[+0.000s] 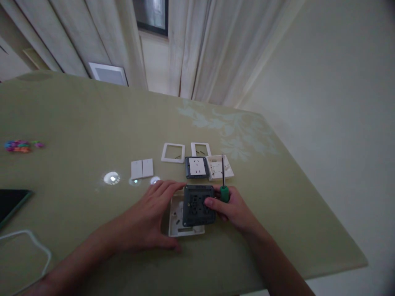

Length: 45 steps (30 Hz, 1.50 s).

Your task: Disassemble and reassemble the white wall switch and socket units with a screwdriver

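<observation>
My right hand point(233, 207) grips a dark grey switch module point(194, 211), back side up, with the thumb pressed on it. In the same hand a screwdriver point(224, 191) with a green handle points its shaft away from me. Below the module a white mounting box point(177, 224) lies on the table, partly covered. My left hand point(152, 220) spreads around the box's left side, thumb at the near edge and fingertips by the module's far left corner; whether they touch cannot be made out. A socket module point(197, 167) with a white face lies just beyond.
Beside the socket is a second white box point(226, 170). Two white frames point(163, 153) with small screws lie farther back. A white two-key switch panel point(142, 169) is left of them. Colourful small pieces point(21, 146), a dark tablet-like object point(12, 201) and a white cable point(37, 242) are at left.
</observation>
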{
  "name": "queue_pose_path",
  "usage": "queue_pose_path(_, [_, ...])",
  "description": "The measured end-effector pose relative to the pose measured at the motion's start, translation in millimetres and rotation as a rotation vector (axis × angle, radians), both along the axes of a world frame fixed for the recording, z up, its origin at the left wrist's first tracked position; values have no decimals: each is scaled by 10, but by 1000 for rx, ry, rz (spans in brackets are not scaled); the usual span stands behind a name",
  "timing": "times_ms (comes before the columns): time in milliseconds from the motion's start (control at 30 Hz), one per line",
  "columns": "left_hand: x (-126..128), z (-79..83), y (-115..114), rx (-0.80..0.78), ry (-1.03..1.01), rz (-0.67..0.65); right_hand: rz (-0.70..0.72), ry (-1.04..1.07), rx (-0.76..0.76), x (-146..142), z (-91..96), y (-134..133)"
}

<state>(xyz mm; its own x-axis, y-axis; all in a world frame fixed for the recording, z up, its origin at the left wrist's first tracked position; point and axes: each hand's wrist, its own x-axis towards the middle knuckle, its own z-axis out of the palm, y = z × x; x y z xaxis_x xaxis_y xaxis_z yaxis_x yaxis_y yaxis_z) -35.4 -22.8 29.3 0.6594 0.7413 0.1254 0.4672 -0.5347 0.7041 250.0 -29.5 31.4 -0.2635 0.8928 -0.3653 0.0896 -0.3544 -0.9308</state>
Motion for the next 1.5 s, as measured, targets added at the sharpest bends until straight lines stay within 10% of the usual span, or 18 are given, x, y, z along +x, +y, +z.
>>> queue_pose_path(1500, [126, -86, -90, 113, -133, 38, -67, -22, -31, -44, 69, -43])
